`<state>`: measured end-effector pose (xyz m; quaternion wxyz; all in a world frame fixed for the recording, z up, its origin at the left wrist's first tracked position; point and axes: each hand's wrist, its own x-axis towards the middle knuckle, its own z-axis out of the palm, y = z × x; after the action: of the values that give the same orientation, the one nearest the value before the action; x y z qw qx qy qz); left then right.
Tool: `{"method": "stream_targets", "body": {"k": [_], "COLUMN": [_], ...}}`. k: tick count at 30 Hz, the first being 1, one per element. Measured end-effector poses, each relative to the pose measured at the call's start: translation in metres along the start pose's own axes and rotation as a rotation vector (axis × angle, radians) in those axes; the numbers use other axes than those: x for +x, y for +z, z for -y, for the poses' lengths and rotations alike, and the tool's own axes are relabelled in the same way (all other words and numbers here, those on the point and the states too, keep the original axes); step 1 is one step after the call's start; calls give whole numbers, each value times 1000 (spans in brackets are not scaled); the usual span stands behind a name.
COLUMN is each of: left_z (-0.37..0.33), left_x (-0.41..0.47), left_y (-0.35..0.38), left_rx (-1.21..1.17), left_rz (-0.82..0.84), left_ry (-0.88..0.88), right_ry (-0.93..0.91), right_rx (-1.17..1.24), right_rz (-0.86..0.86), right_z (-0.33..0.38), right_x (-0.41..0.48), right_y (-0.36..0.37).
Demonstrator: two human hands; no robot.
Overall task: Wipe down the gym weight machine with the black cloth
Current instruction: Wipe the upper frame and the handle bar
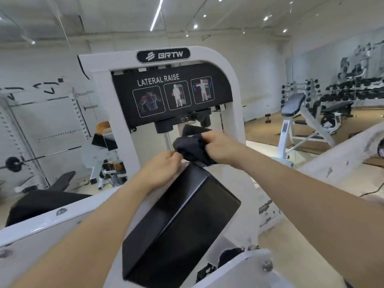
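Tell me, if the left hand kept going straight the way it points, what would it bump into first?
Almost at once, the black cloth: the left hand already pinches its lower edge. Past that bundle sits the right hand, though depth is hard to judge.

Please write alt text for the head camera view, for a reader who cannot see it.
Two bare hands, left hand and right hand, hold a bunched black cloth before a white lateral raise machine, above its black pad.
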<state>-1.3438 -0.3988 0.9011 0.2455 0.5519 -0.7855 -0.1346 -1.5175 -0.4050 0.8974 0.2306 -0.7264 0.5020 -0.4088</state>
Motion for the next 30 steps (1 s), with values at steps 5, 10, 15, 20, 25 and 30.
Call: {"method": "stream_targets", "body": {"k": [5, 10, 15, 20, 25, 30], "left_z": [1, 6, 0, -14, -26, -25], "left_x": [-11, -5, -3, 3, 12, 11], "left_y": [0, 5, 5, -1, 6, 8], "left_rx": [-112, 2, -35, 23, -1, -65], "left_rz": [71, 50, 51, 171, 200, 278], "left_ry": [63, 83, 77, 16, -95, -109], "right_ry": [-87, 130, 22, -113, 144, 259], "right_rx": [-373, -333, -19, -205, -44, -254], "right_rz": [90, -215, 232, 102, -49, -242], "right_z": [-20, -75, -34, -36, -96, -122], "right_x": [-2, -4, -15, -10, -25, -30], "right_y": [3, -18, -28, -4, -33, -40]}}
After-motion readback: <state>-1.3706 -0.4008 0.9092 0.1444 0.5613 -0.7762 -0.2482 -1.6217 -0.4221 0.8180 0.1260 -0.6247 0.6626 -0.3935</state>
